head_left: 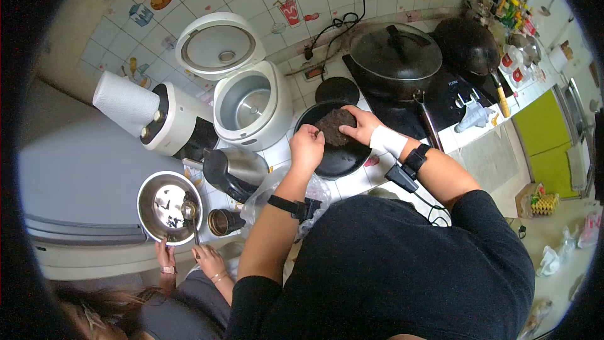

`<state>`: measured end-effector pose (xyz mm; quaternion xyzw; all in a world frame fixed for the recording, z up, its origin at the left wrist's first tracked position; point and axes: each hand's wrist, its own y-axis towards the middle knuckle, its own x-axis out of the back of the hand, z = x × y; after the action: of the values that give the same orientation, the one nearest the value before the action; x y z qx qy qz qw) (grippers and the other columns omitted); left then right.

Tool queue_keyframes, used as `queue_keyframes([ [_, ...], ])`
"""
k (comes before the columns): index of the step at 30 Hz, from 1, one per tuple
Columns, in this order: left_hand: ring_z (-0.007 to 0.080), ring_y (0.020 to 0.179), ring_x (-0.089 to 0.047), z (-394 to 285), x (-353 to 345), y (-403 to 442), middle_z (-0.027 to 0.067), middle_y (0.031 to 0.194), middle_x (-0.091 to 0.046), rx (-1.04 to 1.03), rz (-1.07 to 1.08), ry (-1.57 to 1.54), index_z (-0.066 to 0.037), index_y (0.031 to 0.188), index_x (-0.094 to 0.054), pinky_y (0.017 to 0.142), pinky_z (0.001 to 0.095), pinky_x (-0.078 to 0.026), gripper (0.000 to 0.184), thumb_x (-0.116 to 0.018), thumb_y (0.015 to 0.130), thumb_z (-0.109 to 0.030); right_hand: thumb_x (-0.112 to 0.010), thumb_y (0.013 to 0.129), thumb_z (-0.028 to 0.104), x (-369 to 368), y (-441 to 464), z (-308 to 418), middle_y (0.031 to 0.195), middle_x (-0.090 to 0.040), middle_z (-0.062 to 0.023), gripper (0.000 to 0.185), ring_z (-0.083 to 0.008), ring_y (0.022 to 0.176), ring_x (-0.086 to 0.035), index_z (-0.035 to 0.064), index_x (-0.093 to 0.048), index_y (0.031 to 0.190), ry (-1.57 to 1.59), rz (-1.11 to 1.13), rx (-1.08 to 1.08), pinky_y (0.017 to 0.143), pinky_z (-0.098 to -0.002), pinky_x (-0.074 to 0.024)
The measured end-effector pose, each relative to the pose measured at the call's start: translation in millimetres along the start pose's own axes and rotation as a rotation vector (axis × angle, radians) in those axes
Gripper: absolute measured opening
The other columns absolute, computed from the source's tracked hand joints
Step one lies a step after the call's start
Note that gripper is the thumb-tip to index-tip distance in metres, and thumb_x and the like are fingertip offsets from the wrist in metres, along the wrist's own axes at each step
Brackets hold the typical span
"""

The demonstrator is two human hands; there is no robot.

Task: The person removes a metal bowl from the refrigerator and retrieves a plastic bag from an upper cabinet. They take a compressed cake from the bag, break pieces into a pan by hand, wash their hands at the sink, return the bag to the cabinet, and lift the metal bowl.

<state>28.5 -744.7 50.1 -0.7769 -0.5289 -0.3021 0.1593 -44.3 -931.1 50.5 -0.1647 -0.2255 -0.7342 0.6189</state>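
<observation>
Head view, dark clump (335,128), between left grip (307,148) and right grip (363,127)

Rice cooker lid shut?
No, the lid stands raised, leaving the inner pot in plain view.

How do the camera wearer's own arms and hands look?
The left hand is bare, with a black forearm band and small dark box. The right hand is bare, with a white wrist wrap, black strap, and dark device trailing a black cable. Both sleeves are short and black.
</observation>
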Motion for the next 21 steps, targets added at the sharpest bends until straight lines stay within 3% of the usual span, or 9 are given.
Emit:
queue_keyframes([
  [8, 0.0184, 0.065, -0.063, -6.0, 10.0, 0.3, 0.0099, 0.075, -0.066, 0.096, 0.031, 0.015, 0.001, 0.083, -0.063, 0.063, 0.0305, -0.05, 0.018, -0.07, 0.074, -0.013, -0.068, 0.077, 0.027, 1.2, 2.6, -14.2, 0.098, -0.064, -0.0225, 0.053, -0.0355, 0.093, -0.063, 0.0021, -0.05, 0.121, 0.038, -0.078, -0.023, 0.082, -0.0377, -0.0494],
  [13, 0.0236, 0.071, -0.066, 8.8, 8.3, 2.4, 0.0132, 0.079, -0.068, -0.012, 0.336, 0.167, 0.001, 0.089, -0.067, 0.07, 0.0313, -0.051, 0.021, -0.07, 0.073, -0.012, -0.069, 0.076, 0.027, 11.2, 4.0, -13.7, 0.104, -0.063, -0.0217, 0.054, -0.0329, 0.096, -0.062, 0.0004, -0.052, 0.12, 0.039, -0.088, -0.059, 0.085, -0.0368, -0.0482],
  [17, 0.0224, 0.073, -0.067, 10.7, 3.1, 2.8, 0.0142, 0.083, -0.069, -0.051, 0.257, 0.182, 0.001, 0.093, -0.068, 0.071, 0.0299, -0.051, 0.023, -0.07, 0.075, -0.014, -0.07, 0.076, 0.025, 12.1, 3.7, -12.4, 0.108, -0.062, -0.0215, 0.054, -0.0321, 0.098, -0.062, -0.0009, -0.052, 0.12, 0.074, -0.093, -0.055, 0.086, -0.036, -0.0477],
  [19, 0.0206, 0.073, -0.067, 16.2, -4.6, 8.5, 0.0135, 0.083, -0.069, 0.029, 0.126, -0.065, 0.002, 0.091, -0.068, 0.07, 0.0292, -0.051, 0.023, -0.07, 0.076, -0.016, -0.07, 0.076, 0.025, 10.9, 2.2, -12.3, 0.109, -0.061, -0.0215, 0.054, -0.0317, 0.099, -0.061, -0.0011, -0.052, 0.12, 0.071, -0.096, -0.061, 0.087, -0.0357, -0.0475],
  [21, 0.0186, 0.072, -0.066, -14.3, 7.7, 3.2, 0.0119, 0.081, -0.07, 0.049, 0.071, -0.048, 0.003, 0.091, -0.067, 0.069, 0.028, -0.051, 0.024, -0.071, 0.077, -0.017, -0.07, 0.077, 0.025, 7.4, 0.4, -8.5, 0.106, -0.062, -0.0218, 0.056, -0.032, 0.098, -0.062, -0.0008, -0.05, 0.122, 0.069, -0.139, -0.046, 0.086, -0.0358, -0.048],
])
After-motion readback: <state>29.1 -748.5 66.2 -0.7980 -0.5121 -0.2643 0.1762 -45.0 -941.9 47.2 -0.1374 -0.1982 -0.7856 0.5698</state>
